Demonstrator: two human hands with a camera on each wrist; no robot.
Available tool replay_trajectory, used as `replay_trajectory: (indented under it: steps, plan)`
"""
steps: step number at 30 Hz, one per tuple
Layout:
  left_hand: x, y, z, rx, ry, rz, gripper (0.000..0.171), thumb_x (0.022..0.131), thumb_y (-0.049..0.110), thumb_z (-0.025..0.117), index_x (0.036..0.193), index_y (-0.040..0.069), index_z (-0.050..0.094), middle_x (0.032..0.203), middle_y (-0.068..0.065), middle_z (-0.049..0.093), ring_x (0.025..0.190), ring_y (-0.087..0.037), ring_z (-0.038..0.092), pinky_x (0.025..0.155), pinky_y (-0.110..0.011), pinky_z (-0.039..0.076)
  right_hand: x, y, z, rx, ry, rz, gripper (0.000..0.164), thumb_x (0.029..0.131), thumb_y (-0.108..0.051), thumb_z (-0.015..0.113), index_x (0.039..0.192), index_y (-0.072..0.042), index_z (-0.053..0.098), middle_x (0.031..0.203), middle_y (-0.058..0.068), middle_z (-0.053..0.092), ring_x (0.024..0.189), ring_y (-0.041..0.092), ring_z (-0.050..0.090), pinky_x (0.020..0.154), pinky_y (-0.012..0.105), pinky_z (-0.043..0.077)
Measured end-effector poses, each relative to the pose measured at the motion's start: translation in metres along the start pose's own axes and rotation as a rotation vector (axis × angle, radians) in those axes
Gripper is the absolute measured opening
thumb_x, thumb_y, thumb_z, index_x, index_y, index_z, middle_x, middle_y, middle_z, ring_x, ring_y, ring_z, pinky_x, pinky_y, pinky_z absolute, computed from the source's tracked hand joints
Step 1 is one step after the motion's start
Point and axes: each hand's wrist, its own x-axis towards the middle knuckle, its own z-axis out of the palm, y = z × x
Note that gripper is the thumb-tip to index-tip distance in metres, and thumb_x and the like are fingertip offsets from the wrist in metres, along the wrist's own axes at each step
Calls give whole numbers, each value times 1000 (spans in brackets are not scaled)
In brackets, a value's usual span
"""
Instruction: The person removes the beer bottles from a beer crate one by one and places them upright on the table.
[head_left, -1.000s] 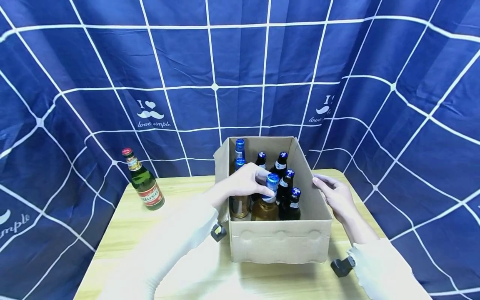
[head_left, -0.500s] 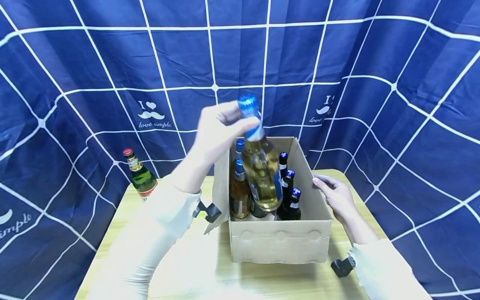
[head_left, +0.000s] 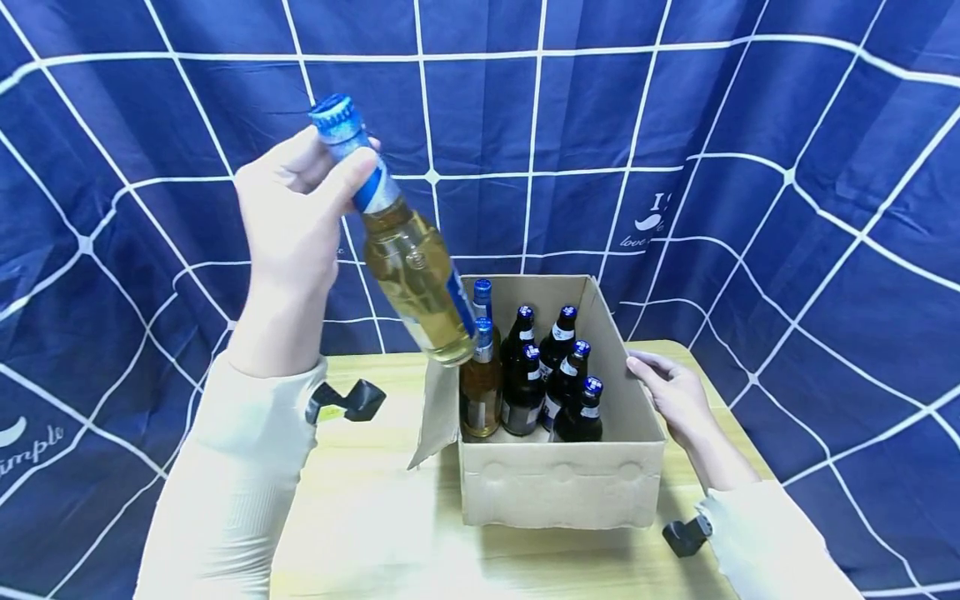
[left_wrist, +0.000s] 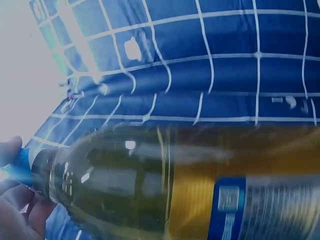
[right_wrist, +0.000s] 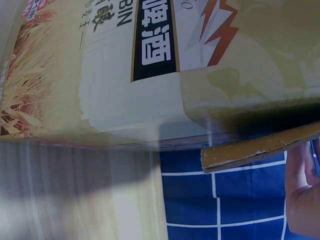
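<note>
My left hand [head_left: 296, 192] grips a beer bottle [head_left: 416, 267] by its blue-foiled neck. Tilted, cap to the upper left, the bottle hangs in the air left of the cardboard box [head_left: 562, 483], its base overlapping the box's left edge in the head view. In the left wrist view the clear beer bottle [left_wrist: 125, 180] lies across the picture, pale yellow with a blue label. Inside the box stand two blue-capped amber bottles [head_left: 480, 392] and several dark bottles [head_left: 521, 392]. My right hand [head_left: 671, 392] holds the box's right rim, thumb at the edge, fingers outside.
A cardboard flap [head_left: 438, 408] sticks out at the box's left. The box stands on a light wooden table [head_left: 360, 517], and its printed side [right_wrist: 135, 100] fills the right wrist view. A blue checked curtain [head_left: 480, 125] hangs close behind and around.
My left hand has pulled the beer bottle up out of the box and carried it up and left. The red-capped green bottle is now hidden behind my left arm. My right hand has stayed put.
</note>
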Motion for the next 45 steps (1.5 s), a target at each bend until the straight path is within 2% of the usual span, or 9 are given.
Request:
replay_trajectory:
  steps: [3,7,12,17,22,27,32,37,45]
  plan:
    - [-1,-6,-17,75,30,9,23,77,-7,71,100,-6,71,85,-14,71,83,-24,66,74,-28,53,0,0,-1,-33,12,-11,51,92,-29,65,126,8,55,83,-18,64,82,-1,59,67,18,51]
    - [-10,-28,-42,261,74,-6,22,78,-3,73,99,-2,73,85,-7,72,79,-17,65,71,-25,49,1,0,-1,-65,27,-22,53,92,-28,64,127,10,53,83,-20,64,84,-3,57,69,15,48]
    - [-26,-69,-76,485,119,-103,25,78,4,76,102,-1,73,90,-7,72,78,-6,66,71,-21,49,1,1,0,-27,21,-10,41,92,-28,65,121,0,62,82,-18,65,83,-1,58,68,16,49]
    - [-43,-113,-107,606,141,-201,30,79,8,77,106,-3,71,99,-18,69,80,-1,64,76,-19,48,-1,2,1,10,23,-1,18,91,-27,67,106,-18,69,81,-16,65,82,0,59,67,18,51]
    - [-53,-149,-130,713,165,-296,37,78,13,78,111,-1,69,103,-17,68,90,-8,64,84,-22,47,-1,3,1,7,29,0,17,91,-28,67,105,-19,69,82,-17,65,82,0,59,67,17,50]
    - [-60,-175,-144,740,200,-367,42,78,15,79,115,0,67,106,-17,67,100,-21,63,90,-27,45,1,3,2,-6,34,-11,33,91,-27,67,116,-5,66,82,-17,65,83,0,58,68,17,50]
    - [-65,-191,-150,796,215,-398,44,79,16,79,116,-1,66,106,-19,67,101,-26,63,91,-29,46,2,2,3,-12,26,-14,42,91,-26,66,122,3,61,83,-17,65,84,0,58,69,17,50]
    - [-71,-203,-156,810,256,-416,39,79,16,79,113,0,69,104,-18,68,97,-27,64,87,-31,47,1,1,4,7,16,-16,35,91,-26,66,117,-3,65,84,-16,65,84,1,59,68,18,51]
    - [-79,-212,-162,860,256,-445,43,79,19,78,117,1,67,109,-17,66,107,-26,61,96,-34,42,-1,0,4,25,22,-11,17,91,-26,67,104,-18,71,82,-15,65,82,1,58,65,19,51]
